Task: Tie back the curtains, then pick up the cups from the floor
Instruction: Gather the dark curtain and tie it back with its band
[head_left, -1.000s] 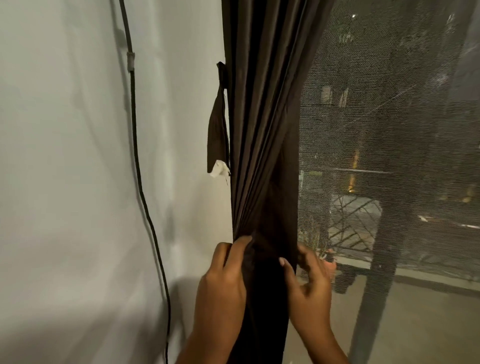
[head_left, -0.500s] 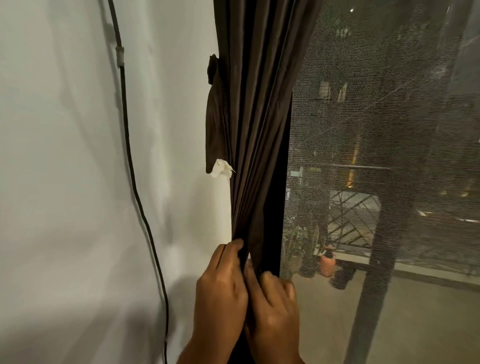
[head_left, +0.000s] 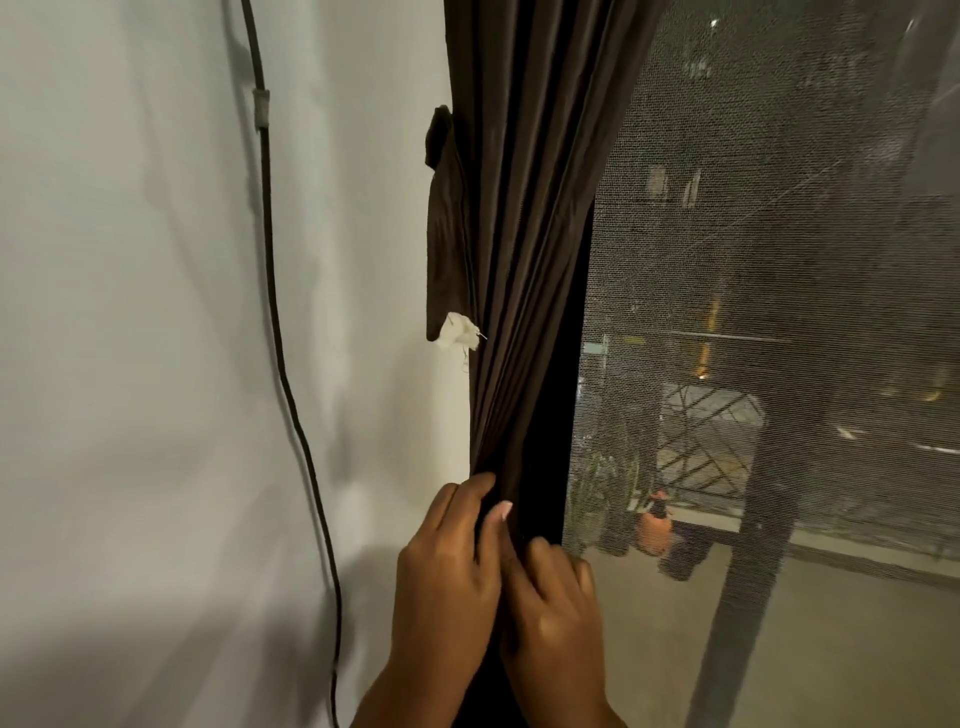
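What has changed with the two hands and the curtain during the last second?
The right hand moved left, closing up against the left hand, so the curtain is now bunched tighter and uncovers more of the mesh screen. Both hands kept their grip on the folds. The tie-back strap hangs unused as before.

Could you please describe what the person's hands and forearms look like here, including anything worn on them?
Both the left hand and the right hand are bare: no gloves, rings, watch or bracelets show. The forearms are uncovered down to the bottom edge of the picture, with no sleeve in view. One nail on the right hand looks pale, perhaps polished.
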